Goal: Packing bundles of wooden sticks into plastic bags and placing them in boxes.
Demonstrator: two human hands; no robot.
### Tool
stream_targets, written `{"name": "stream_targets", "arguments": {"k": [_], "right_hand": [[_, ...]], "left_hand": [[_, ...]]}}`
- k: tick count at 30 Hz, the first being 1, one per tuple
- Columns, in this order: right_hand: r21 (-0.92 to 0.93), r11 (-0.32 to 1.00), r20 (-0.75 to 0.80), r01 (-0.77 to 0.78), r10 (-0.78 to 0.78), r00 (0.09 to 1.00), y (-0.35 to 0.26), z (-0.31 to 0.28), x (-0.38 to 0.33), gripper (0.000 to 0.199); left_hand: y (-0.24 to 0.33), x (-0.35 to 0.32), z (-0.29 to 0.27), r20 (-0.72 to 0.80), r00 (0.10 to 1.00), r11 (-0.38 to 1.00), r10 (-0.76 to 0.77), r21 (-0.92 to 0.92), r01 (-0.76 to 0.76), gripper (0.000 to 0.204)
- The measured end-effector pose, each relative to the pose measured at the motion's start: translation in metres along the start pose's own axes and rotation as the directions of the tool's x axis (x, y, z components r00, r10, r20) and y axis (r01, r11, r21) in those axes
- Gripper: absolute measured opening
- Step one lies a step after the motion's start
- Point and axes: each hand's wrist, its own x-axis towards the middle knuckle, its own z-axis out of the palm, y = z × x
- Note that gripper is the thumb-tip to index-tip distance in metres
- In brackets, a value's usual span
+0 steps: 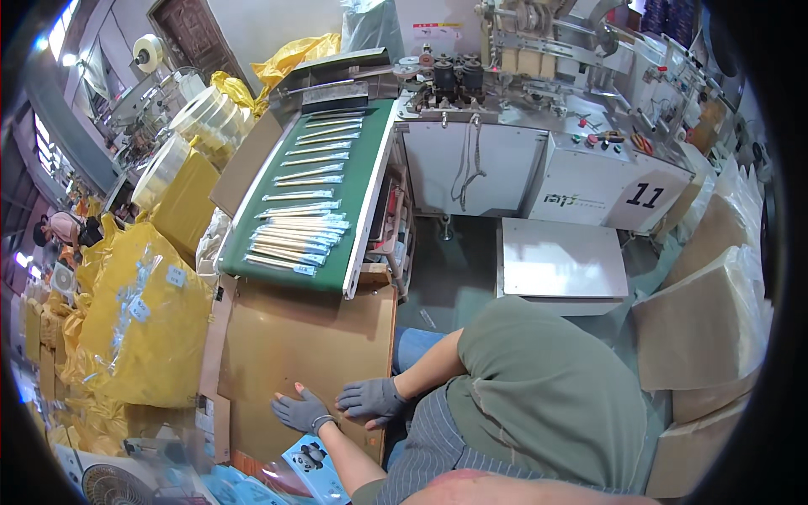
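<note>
Slim, pale sticks (290,235) in clear blue-ended wrappers (318,258) lie on the green belt (335,274), long axes across it, blue ends pointing right (the lower ones bunch together). The left hand (300,412) and right hand (369,399), both gloved, spread palm-down over the brown board (295,337), fingers extended, gripping nothing.

A brown door (199,35) stands beyond clear tubs (162,172); a fan (116,486) sits lower left.
</note>
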Motion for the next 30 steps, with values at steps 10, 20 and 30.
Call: {"name": "stream_targets", "arguments": {"k": [10,20,30], "right_hand": [[-0.019,1.0,0.01,-0.011,0.012,1.0,-0.003,-0.001,0.001,0.051],[-0.007,1.0,0.034,-0.022,0.023,0.999,-0.004,-0.005,0.003,0.048],[-0.011,0.999,0.041,-0.038,0.039,0.998,-0.009,-0.015,0.005,0.049]], "left_hand": [[0.0,-0.001,-0.003,-0.001,1.0,1.0,0.004,0.003,-0.004,0.065],[0.001,-0.001,-0.002,0.003,1.0,1.0,-0.01,-0.022,0.01,0.066],[0.002,-0.002,-0.001,-0.011,1.0,0.999,0.008,-0.038,-0.009,0.069]]}}
